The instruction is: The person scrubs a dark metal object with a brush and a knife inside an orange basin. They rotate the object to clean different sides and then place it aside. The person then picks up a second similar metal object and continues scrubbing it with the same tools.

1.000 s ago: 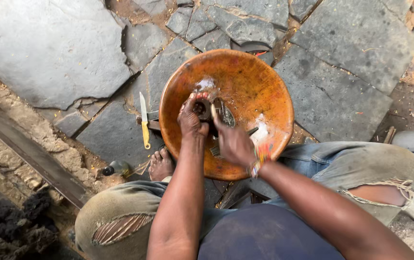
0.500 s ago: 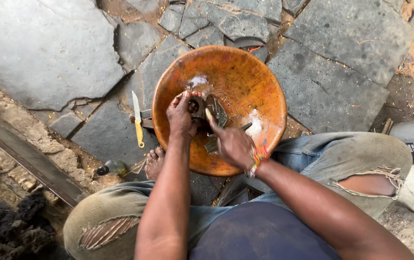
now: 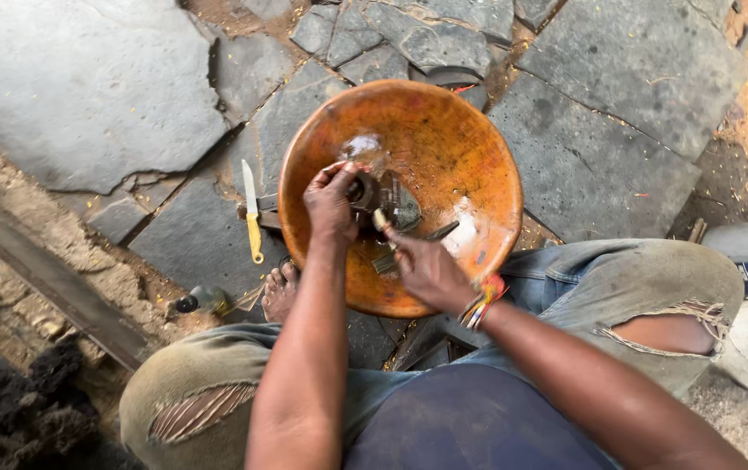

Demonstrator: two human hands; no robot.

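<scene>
- Bowl (image 3: 443, 148): round, orange, wet inside, set on the stone floor (image 3: 87, 96) between the person's knees.
- Left hand (image 3: 332, 202): fingers closed on a small dark metal part (image 3: 391, 198) over the bowl's middle.
- Right hand (image 3: 430, 271): closed on a thin tool (image 3: 380, 221), its tip touching the part.
- Knife (image 3: 252, 211): yellow handle, lying on the floor just left of the bowl.
- Bare foot (image 3: 280, 292): beside the bowl's near rim.

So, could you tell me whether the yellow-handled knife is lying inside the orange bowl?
No, the yellow-handled knife lies on the stone paving left of the orange bowl.
</scene>
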